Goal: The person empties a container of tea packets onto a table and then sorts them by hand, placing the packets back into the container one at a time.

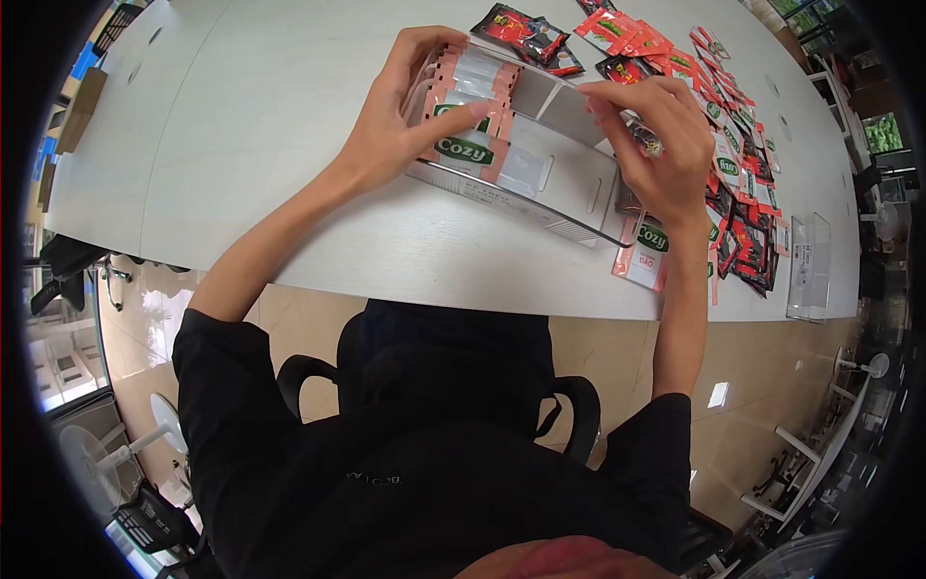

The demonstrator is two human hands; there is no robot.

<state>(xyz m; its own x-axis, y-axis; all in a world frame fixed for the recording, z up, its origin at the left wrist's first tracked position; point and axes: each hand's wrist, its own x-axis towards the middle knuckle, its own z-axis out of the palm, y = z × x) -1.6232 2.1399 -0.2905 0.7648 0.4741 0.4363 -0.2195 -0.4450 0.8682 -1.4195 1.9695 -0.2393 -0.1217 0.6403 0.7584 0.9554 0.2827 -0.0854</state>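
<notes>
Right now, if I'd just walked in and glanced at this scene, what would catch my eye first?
Most likely the clear divided box in the middle of the pale table, with a row of pink Cozy packets standing in its left end. The left hand presses on those packets while the right hand grips the box's other end. Next, the bright heap of red and pink sachets strewn along the table's right side.

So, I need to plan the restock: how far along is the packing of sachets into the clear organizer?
Done: a row of Cozy sachets stands in the clear organizer, steadied by the left hand. In hand: the right hand is at the organizer's far end. Left: many loose sachets lie on the table.
</notes>
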